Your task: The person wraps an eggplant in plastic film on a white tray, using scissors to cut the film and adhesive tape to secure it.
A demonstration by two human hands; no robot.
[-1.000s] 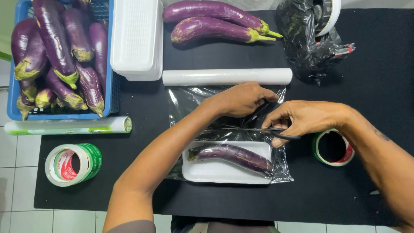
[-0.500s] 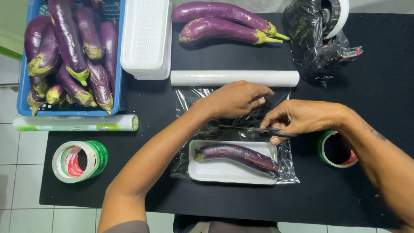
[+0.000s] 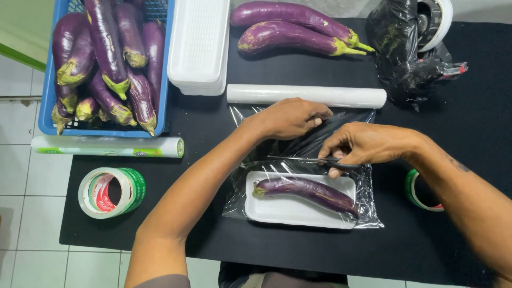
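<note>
A purple eggplant (image 3: 306,191) lies on a white foam tray (image 3: 277,210) on the black table, under a sheet of clear plastic wrap (image 3: 368,210) pulled from a roll (image 3: 306,96). My left hand (image 3: 290,117) presses flat on the wrap between roll and tray. My right hand (image 3: 362,144) grips a thin knife (image 3: 298,158) whose blade lies across the wrap just above the tray.
A blue basket (image 3: 50,114) of several eggplants sits at the far left beside a stack of white trays (image 3: 200,45). Two loose eggplants (image 3: 290,26), a black plastic bag (image 3: 405,48), a boxed wrap roll (image 3: 106,146) and tape rolls (image 3: 109,192) (image 3: 416,192) surround the work area.
The view has shifted a little. The knife blade has reached further left across the wrap, while both hands stay in nearly the same spots.
</note>
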